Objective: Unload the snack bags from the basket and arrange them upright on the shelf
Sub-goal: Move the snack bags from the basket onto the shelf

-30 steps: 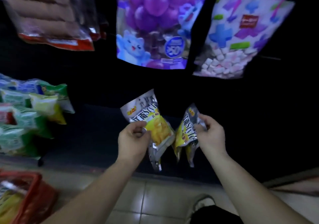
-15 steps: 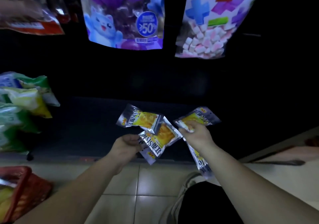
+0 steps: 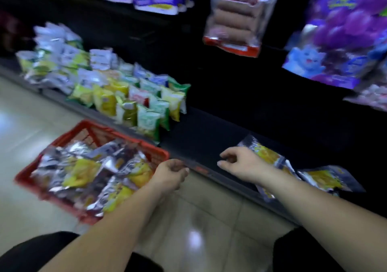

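The left hand and right hand hang loosely curled and empty at centre. Snack bags fill the red basket at lower left; yellow bags lie flat on the shelf at right.

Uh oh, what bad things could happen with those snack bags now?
1. The yellow bags on the shelf lie flat, not upright, close to its front edge; one might slip onto the floor.
2. The basket is piled high, so grabbing one bag with the left hand may spill others.
3. The right hand hangs close to the yellow bags and could knock them.
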{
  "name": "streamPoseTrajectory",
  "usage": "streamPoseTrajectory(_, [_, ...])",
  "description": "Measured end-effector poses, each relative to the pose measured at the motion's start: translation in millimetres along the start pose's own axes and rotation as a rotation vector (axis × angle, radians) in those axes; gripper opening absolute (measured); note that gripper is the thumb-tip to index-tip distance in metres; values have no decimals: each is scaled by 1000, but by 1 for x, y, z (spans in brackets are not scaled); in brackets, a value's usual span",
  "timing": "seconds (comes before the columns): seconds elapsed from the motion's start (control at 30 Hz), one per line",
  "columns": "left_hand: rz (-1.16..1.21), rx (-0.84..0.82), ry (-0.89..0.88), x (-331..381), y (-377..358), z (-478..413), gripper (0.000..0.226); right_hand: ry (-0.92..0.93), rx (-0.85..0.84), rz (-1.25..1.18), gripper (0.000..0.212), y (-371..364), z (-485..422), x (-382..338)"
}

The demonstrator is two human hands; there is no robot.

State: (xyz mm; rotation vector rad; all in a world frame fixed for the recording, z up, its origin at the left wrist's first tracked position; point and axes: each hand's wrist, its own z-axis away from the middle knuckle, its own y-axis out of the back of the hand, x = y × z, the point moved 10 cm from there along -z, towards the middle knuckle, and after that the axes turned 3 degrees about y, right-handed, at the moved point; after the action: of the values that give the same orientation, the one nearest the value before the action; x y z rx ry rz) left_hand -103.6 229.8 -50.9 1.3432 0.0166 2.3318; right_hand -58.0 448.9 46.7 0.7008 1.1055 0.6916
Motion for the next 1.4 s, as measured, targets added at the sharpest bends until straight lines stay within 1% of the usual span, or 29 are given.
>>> streamPoseTrajectory(0.07, [-27,123,22,-29,50,2,46,55,-50,53,30,-19,-11,-47])
streamPoseTrajectory(0.1, [-33,142,26,-36,66,7,44,85,-83,63,30,-30,-16,-70])
streamPoseTrajectory(0.17, [-38,182,65,-51,94,14,15,146,-177,71,28,-60,-30,-112])
streamPoseTrajectory(0.2, [-48,189,74,-55,102,14,9,172,-213,75,26,-77,-37,-131])
streamPoseTrajectory(0.23, [-69,177,94,-64,105,11,15,202,-228,76,27,-93,-43,-144])
streamPoseTrajectory(0.27, [-101,161,94,-70,105,9,27,233,-223,66,31,-107,-49,-152])
streamPoseTrajectory(0.33, [-120,144,117,-85,106,7,42,266,-167,37,36,-132,-54,-158])
streamPoseTrajectory(0.4, [-135,101,197,-108,103,1,47,279,-107,-20,34,-148,-55,-152])
streamPoseTrajectory(0.43, [-131,82,234,-118,102,0,47,277,-103,-47,32,-155,-55,-150])
streamPoseTrajectory(0.5, [-76,76,280,-133,104,0,43,289,-162,-79,31,-174,-57,-146])
streamPoseTrajectory(0.53, [-40,85,288,-135,105,0,47,303,-203,-96,32,-181,-59,-147])
streamPoseTrajectory(0.6, [-5,96,319,-141,107,0,59,319,-258,-96,37,-189,-62,-147])
streamPoseTrajectory(0.63, [0,92,332,-144,106,1,69,320,-267,-83,39,-189,-63,-145])
streamPoseTrajectory(0.73, [82,35,388,-158,98,6,116,284,-267,-52,40,-184,-56,-132])
streamPoseTrajectory(0.77, [91,4,395,-157,94,13,123,275,-282,-34,41,-184,-51,-129])
streamPoseTrajectory(0.8, [100,-38,409,-157,90,22,123,285,-298,-11,42,-184,-44,-129])
streamPoseTrajectory(0.87, [95,-127,410,-149,80,43,110,339,-334,56,44,-186,-32,-135])
streamPoseTrajectory(0.93, [54,-213,393,-148,71,60,101,395,-379,133,49,-190,-19,-145])
streamPoseTrajectory(1.0, [31,-217,389,-148,72,69,99,468,-448,232,57,-197,-10,-160])
streamPoseTrajectory(1.03, [15,-197,391,-146,78,73,99,509,-482,289,59,-200,-6,-171])
streamPoseTrajectory(1.07, [-6,-156,368,-141,88,74,91,551,-503,342,61,-203,-6,-183])
streamPoseTrajectory(1.13, [-58,-9,260,-127,118,69,59,600,-529,456,60,-205,-15,-208])
streamPoseTrajectory(1.17, [-76,84,225,-124,136,65,51,613,-535,513,59,-206,-22,-220])
streamPoseTrajectory(1.23, [-153,241,181,-122,171,55,46,644,-536,652,54,-214,-39,-241])
streamPoseTrajectory(1.27, [-204,292,168,-124,185,47,43,666,-534,730,53,-222,-48,-249])
streamPoseTrajectory(1.33, [-309,340,161,-127,208,34,32,690,-530,801,54,-242,-65,-258])
streamPoseTrajectory(1.4, [-451,345,148,-130,226,21,34,688,-512,750,56,-263,-86,-256])
